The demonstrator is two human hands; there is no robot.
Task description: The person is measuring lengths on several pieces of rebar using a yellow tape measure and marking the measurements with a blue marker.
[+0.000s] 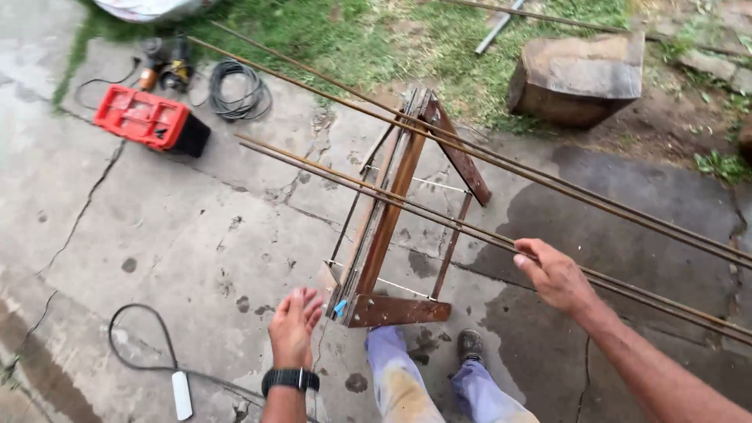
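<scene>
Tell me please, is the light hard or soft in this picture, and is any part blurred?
Head view: soft, even daylight, no sharp shadows; dark wet patches on the concrete, no glare. The left hand looks slightly motion-blurred; the right hand on the rusty rods is sharper. Edges bend slightly, wide-lens distortion.

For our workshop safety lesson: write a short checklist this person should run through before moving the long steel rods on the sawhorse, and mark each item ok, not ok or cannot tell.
1. Rods rest across the sawhorse: ok.
2. Right hand on the near rods: ok, fingers touch them.
3. Left hand has a grip: not ok, it is open and holds nothing.
4. Gloves worn: not ok, both hands bare.
5. Feet clear of cords: ok, the cable with white plug lies to the left of the shoes.
6. Far rod ends free: cannot tell, out of view.
</scene>
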